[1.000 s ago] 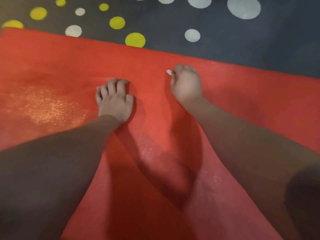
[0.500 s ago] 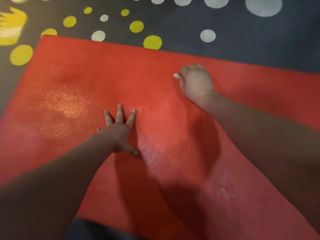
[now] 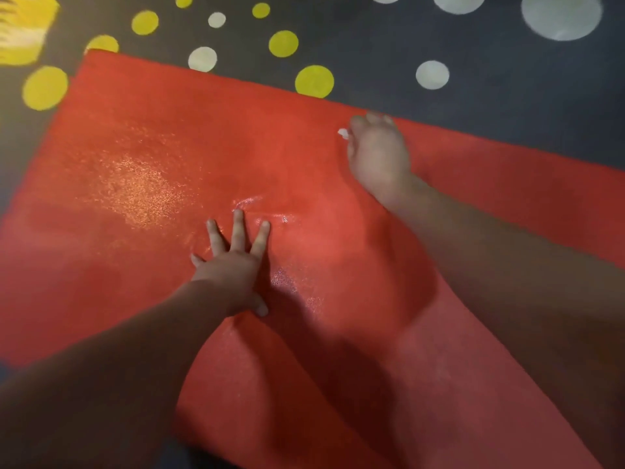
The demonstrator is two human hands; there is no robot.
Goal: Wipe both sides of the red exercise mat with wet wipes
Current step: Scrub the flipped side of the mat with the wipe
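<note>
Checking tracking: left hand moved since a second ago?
Yes: the left hand pulled back toward the person, away from the mat's far edge.

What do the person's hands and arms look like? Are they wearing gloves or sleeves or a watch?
No gloves. The left hand and the right hand are both bare, and I see no rings. The left forearm and the right forearm are bare too, with no sleeve, watch or bracelet in view. The picture is dim and a bit blurry, so something tiny could be missed.
</note>
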